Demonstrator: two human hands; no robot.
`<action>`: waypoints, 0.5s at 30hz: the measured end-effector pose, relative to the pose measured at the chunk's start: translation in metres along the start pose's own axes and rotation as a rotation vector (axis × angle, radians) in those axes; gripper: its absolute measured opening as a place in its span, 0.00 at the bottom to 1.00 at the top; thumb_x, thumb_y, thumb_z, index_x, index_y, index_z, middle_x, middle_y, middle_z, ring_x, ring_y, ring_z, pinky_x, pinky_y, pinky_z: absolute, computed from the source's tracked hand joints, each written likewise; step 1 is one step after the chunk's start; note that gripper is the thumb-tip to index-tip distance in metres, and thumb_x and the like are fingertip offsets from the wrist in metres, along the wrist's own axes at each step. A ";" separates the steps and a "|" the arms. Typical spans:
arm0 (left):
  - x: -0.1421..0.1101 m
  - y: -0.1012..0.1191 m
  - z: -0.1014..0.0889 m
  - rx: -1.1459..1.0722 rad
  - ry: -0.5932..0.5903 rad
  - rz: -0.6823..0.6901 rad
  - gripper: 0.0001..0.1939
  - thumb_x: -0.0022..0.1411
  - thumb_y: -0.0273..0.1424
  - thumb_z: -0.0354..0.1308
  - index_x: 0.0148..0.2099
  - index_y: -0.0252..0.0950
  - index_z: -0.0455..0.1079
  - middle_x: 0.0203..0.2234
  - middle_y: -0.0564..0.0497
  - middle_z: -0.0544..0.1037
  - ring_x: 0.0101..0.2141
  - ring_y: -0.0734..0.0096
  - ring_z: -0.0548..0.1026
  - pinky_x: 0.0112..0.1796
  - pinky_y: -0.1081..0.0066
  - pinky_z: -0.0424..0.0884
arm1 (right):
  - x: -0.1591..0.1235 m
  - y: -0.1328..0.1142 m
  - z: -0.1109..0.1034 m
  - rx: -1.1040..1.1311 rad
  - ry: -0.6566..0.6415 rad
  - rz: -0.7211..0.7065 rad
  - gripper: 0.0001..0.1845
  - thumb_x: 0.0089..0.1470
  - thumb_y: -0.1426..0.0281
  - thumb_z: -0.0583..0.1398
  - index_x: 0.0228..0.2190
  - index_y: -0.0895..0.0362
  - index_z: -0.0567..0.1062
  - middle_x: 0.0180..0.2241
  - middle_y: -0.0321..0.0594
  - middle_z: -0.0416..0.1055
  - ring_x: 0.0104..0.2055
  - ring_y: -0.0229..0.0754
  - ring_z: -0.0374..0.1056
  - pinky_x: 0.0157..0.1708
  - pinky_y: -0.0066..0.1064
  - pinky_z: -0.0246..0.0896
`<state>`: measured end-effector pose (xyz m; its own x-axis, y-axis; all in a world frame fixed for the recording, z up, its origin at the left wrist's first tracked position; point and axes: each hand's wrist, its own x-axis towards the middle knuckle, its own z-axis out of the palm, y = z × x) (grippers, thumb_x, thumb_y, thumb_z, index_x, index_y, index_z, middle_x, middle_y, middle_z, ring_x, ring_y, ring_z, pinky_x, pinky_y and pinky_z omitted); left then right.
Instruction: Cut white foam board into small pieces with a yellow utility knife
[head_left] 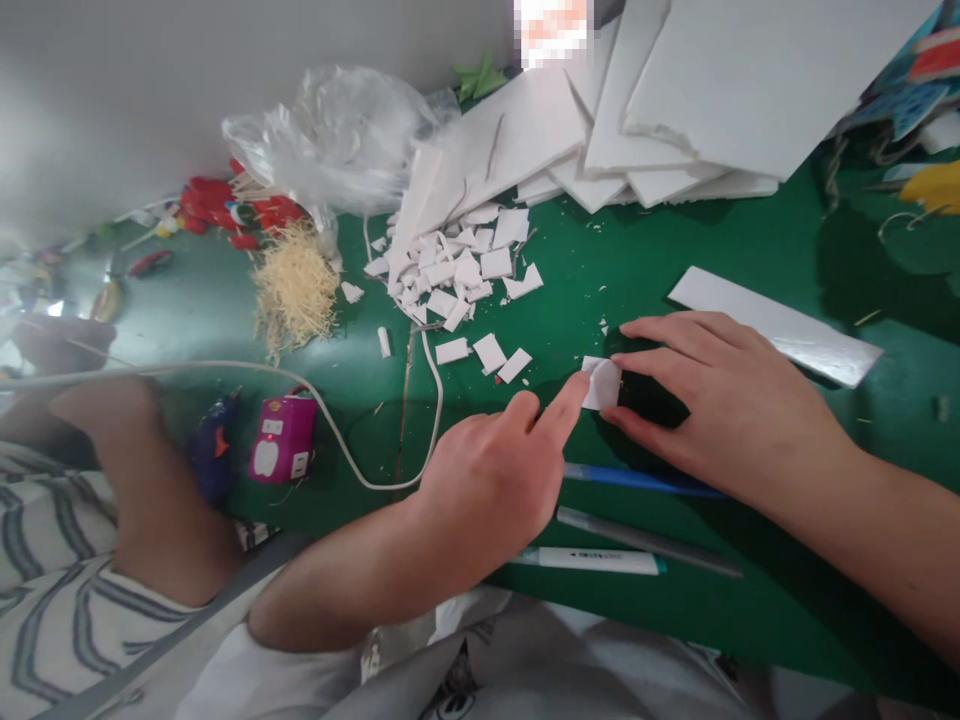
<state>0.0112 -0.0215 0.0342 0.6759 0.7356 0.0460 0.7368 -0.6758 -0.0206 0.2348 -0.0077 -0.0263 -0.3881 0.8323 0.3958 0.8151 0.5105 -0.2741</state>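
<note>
A small white foam piece (595,392) lies at the middle right, just above the green table. My right hand (712,385) pinches its right edge between thumb and fingertips. From the left, my left hand (499,465) reaches the same piece, its index fingertip on the near left corner and the other fingers curled; its thumb is hidden. A long white foam strip (776,325) lies beyond my right hand. Below the hands are a blue pen (645,480), a grey rod (649,542) and a white marker (600,560).
Cut foam scraps (457,265) are heaped mid-table before stacked foam sheets (525,130) and a plastic bag (352,130). A white cable (360,470) loops near a magenta power adapter (283,440), a blue glue gun (214,445) and a pale stick pile (296,285). Another person's arm (150,480) is at left.
</note>
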 end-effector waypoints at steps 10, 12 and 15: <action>0.000 0.000 -0.001 0.028 0.002 0.018 0.25 0.72 0.23 0.47 0.66 0.33 0.73 0.25 0.56 0.73 0.17 0.71 0.68 0.19 0.67 0.65 | -0.001 0.000 0.000 0.006 0.005 0.018 0.17 0.66 0.62 0.58 0.38 0.60 0.83 0.48 0.56 0.81 0.50 0.58 0.76 0.47 0.51 0.74; 0.000 0.000 -0.002 0.034 -0.005 0.025 0.25 0.71 0.23 0.48 0.66 0.33 0.72 0.25 0.56 0.73 0.17 0.71 0.68 0.20 0.68 0.65 | -0.001 0.000 0.000 0.004 0.003 0.020 0.17 0.65 0.62 0.58 0.37 0.59 0.83 0.48 0.56 0.81 0.50 0.58 0.76 0.46 0.50 0.74; 0.000 -0.001 -0.003 0.052 -0.006 0.022 0.26 0.70 0.22 0.48 0.66 0.33 0.73 0.25 0.56 0.73 0.17 0.72 0.68 0.20 0.68 0.65 | -0.001 0.000 -0.001 -0.008 0.000 0.019 0.16 0.65 0.62 0.59 0.37 0.60 0.83 0.48 0.56 0.81 0.50 0.59 0.77 0.45 0.50 0.74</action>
<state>0.0106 -0.0213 0.0372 0.6922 0.7207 0.0388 0.7213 -0.6888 -0.0730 0.2352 -0.0086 -0.0255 -0.3724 0.8418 0.3909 0.8257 0.4928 -0.2746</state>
